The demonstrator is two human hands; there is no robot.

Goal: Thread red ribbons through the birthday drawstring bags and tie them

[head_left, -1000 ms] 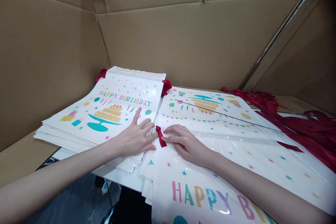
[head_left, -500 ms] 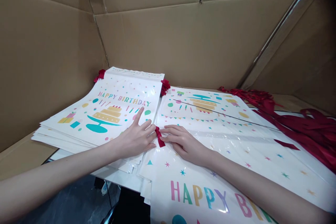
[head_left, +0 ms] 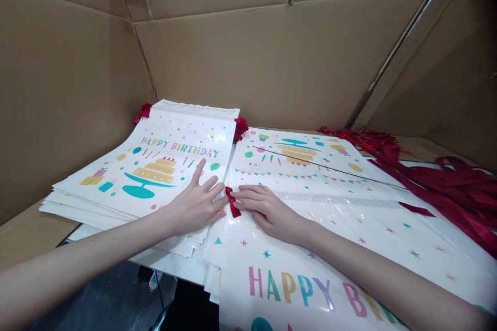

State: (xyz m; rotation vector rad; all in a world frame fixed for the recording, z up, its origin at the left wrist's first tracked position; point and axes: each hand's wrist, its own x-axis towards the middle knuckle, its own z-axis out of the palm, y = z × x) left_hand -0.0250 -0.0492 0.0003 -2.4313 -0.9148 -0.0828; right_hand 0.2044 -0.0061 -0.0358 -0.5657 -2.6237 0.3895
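Observation:
A short red ribbon (head_left: 234,208) sits at the edge of a white plastic sheet (head_left: 248,232) printed with HAPPY BIRTHDAY in coloured letters, stars and bunting. My left hand (head_left: 198,201) lies over the ribbon's left side, its index finger stretched out and its fingers apart, with one fingertip touching the ribbon. From the other side my right hand (head_left: 272,212) rests on the sheet, its fingers closed together at the ribbon. Its thumb is mostly hidden. Beneath my left hand is a stack of matching printed bags (head_left: 151,165) with red ribbon bunches (head_left: 240,128) at its upper corners.
Loose red ribbons (head_left: 446,186) are heaped at the right, and a tangle of thinner red strips (head_left: 365,139) lies behind. A thin dark line (head_left: 310,163) crosses the sheets. Tall cardboard walls (head_left: 233,57) enclose the back and sides. The white table edge (head_left: 174,264) shows in front.
The whole view has shifted slightly, so everything sits a little further left. My hands stay at the ribbon, with only slight movement of the fingers.

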